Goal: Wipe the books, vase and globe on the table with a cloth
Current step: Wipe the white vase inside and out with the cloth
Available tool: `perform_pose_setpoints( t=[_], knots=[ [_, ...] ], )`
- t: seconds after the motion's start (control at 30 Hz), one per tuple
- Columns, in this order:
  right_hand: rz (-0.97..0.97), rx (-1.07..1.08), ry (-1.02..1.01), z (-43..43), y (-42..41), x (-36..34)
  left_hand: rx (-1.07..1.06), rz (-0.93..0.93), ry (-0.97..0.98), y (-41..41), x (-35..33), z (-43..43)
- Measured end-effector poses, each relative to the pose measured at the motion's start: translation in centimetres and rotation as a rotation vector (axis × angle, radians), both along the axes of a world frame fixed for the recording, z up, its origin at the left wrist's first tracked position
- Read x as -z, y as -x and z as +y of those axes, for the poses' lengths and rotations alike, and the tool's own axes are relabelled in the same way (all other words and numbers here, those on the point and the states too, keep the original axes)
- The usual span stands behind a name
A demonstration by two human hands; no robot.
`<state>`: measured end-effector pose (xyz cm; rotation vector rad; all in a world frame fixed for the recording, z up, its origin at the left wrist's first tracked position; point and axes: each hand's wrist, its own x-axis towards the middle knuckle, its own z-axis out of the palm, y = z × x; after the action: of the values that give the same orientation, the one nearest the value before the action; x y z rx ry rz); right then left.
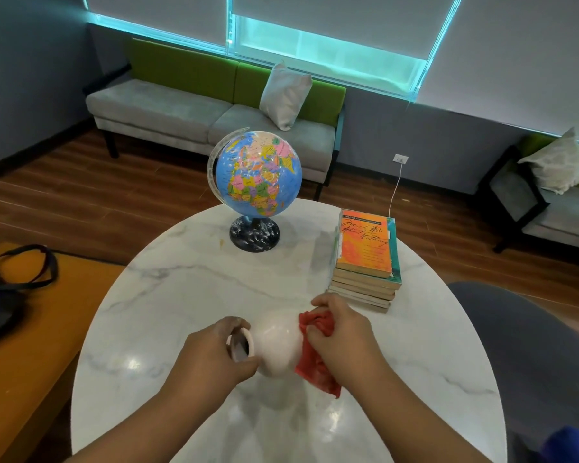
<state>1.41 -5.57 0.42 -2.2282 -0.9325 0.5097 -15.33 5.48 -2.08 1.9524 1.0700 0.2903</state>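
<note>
Vase (278,342) lay tipped over the table (181,279), near side, long axis L-R, mouth toward your L hand (211,355), fingers curled round the neck. Your R hand (341,332) pinched the cloth (316,359) bunched against its base end

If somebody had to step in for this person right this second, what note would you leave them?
Left hand: grips the white vase by its neck, vase tipped on its side over the marble table.
Right hand: holds the bunched red cloth against the vase's round body.
Globe stands at the far side, stack of books at the right; no hand on either.
Done: vase wipe under way.
Left: finish the vase, stand it up; globe and books show no sign either way, so wipe them.
</note>
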Motion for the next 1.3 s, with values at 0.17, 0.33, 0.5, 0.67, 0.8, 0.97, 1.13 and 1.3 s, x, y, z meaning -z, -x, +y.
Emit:
perform_pose_setpoints(
  t=[0.17, 0.33, 0.5, 0.67, 0.8, 0.97, 1.13, 1.3],
  knots=[
    [0.069, 0.134, 0.044, -1.0, -1.7, 1.1, -0.101, -0.028, 0.144, 0.3, 0.5, 0.5],
    [0.045, -0.126, 0.006, -0.7, 1.1, 0.7, -0.116, -0.041, 0.178, 0.5, 0.7, 0.6],
    [0.086, 0.059, -0.061, -0.8, -0.4, 1.8, -0.115, -0.056, 0.235, 0.9, 0.8, 0.8],
    [0.119, 0.205, 0.003, -1.3, -1.7, 2.0, -0.143, -0.081, 0.325, 1.1, 0.6, 1.0],
    [0.112, 0.003, -0.042, -1.1, 0.7, 2.0, -0.163, -0.134, 0.411, 1.2, 0.6, 1.5],
    [0.098, 0.04, -0.04, -0.7, -0.3, 2.1, -0.238, -0.195, 0.516, 1.3, 1.1, 1.9],
    [0.103, 0.174, 0.016, -0.8, -2.3, 2.1, -0.246, -0.185, 0.558, 1.4, 1.3, 1.7],
    [0.083, 0.167, 0.027, -0.8, -2.0, 2.1, -0.231, -0.166, 0.549, 1.2, 1.4, 2.0]
  ],
)
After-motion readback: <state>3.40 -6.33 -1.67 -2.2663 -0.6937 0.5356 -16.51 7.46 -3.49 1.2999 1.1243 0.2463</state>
